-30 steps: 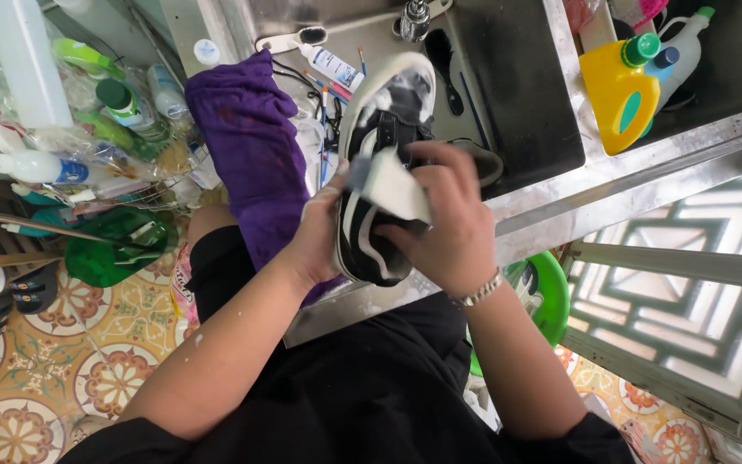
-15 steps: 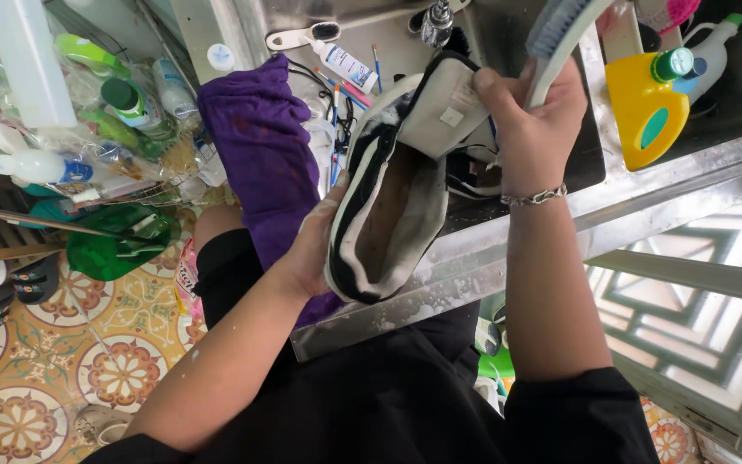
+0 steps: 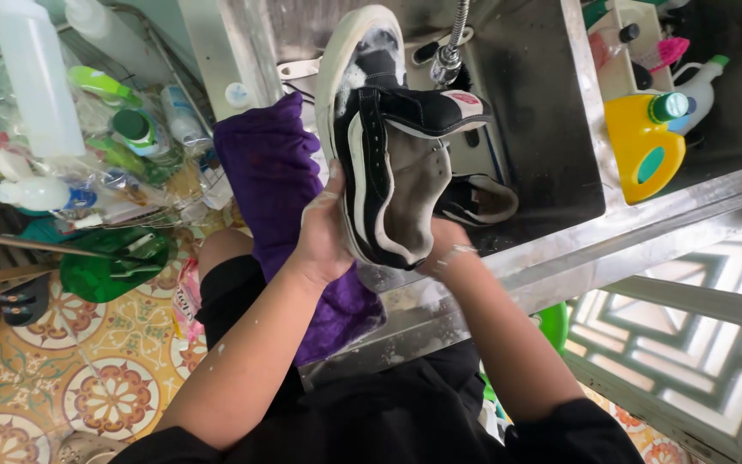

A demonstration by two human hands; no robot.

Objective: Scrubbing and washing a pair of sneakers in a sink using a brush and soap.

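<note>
Hands (image 3: 324, 232) hold one sneaker (image 3: 380, 137).

I note matt black canvas on the shoe (image 3: 386, 163), rubber sole soapy; sink (image 3: 551, 129) beneath brushed steel; beside it, purple cloth (image 3: 281, 180), probably terry.

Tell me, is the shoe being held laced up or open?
Open. The black-and-white shoe shows no laces, and its tongue is folded outward, baring the inside.

Patterned tile floor (image 3: 105, 395), steel sink (image 3: 534, 112) w/ faucet (image 3: 450, 47), lattice screen (image 3: 689, 318) bright
</note>
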